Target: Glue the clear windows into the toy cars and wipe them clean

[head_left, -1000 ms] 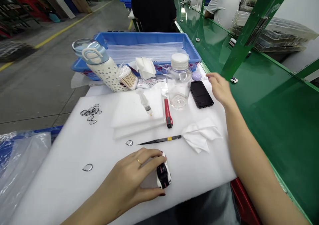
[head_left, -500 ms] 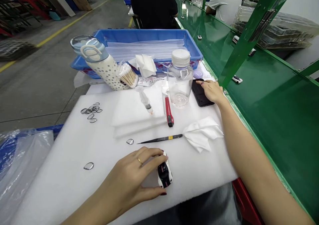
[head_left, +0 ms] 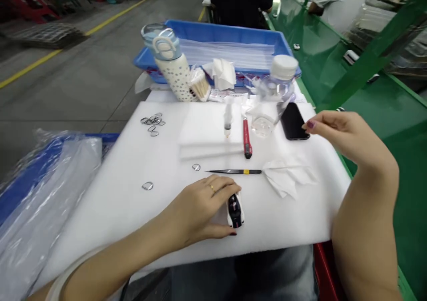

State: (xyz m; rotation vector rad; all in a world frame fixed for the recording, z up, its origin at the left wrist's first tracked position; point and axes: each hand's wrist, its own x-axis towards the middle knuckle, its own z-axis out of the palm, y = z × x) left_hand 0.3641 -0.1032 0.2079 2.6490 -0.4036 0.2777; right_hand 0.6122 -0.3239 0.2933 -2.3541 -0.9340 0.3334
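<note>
My left hand [head_left: 207, 207] rests on the white foam sheet [head_left: 110, 212], its thumb and fingers closed around the two ends of a small white and black toy car [head_left: 235, 210]. My right hand [head_left: 347, 134] is raised beside a black phone [head_left: 293, 122]; its thumb and fingertips are drawn together, and no object shows in them. Just beyond the car lie black tweezers [head_left: 233, 171] with a yellow band and a crumpled white tissue [head_left: 287, 176]. One thin drop-shaped ring [head_left: 196, 167] lies near the tweezers' tip, another ring [head_left: 147, 186] farther left.
Behind are a red utility knife [head_left: 247, 138], a syringe [head_left: 227, 121], a clear jar [head_left: 267, 101], cotton swabs [head_left: 200, 87], a dotted bottle [head_left: 176, 74] and a blue bin [head_left: 227, 30]. Several rings [head_left: 153, 121] are heaped at left. A green conveyor [head_left: 320, 65] carries small cars along the right.
My right hand has lifted off the phone and moved right, its fingers drawing together. My left hand still holds the toy car on the foam. The camera view has shifted.
</note>
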